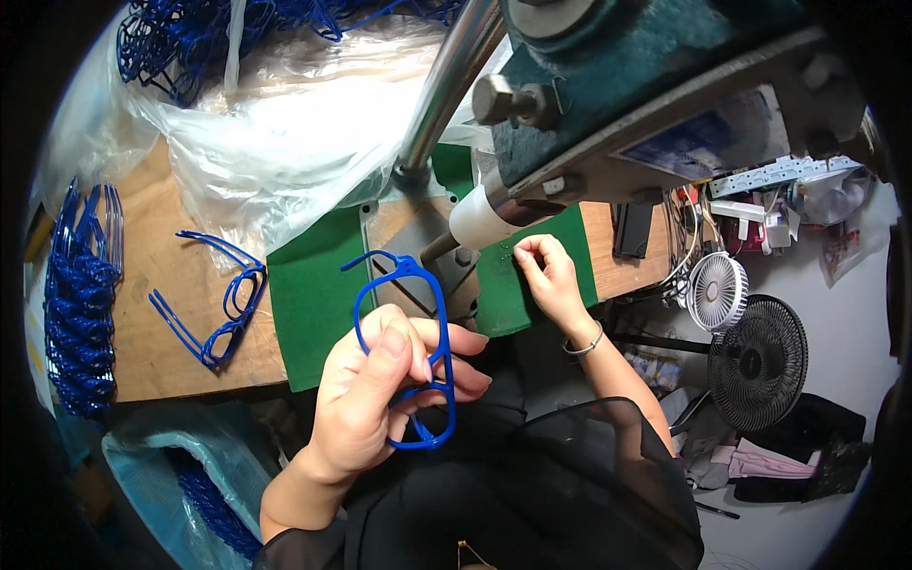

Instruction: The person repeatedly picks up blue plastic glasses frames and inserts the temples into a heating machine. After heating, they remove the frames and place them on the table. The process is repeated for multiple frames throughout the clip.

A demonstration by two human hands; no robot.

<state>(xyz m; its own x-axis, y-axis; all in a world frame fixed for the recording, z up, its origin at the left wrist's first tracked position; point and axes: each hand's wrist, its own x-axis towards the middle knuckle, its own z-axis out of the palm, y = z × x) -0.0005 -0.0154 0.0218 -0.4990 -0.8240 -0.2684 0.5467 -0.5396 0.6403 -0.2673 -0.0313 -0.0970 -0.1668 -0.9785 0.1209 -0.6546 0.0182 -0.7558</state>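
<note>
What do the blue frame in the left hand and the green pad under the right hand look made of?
Blue frame: likely moulded plastic, glossy, uniform colour, thin rims. Green pad: looks like felt or similar matte cloth, no shine. The left hand grips the frame; the right hand pinches at the pad's top.

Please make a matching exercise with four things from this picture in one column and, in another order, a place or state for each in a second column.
1. blue glasses frame
2. right hand
3. small white fan
4. second blue frame

A. lies on the wooden bench, at the left
B. held up in the left hand
C. rests fingertips on the green pad
D. stands at the right, beside a black fan

Pairs: 1-B, 2-C, 3-D, 4-A
</note>
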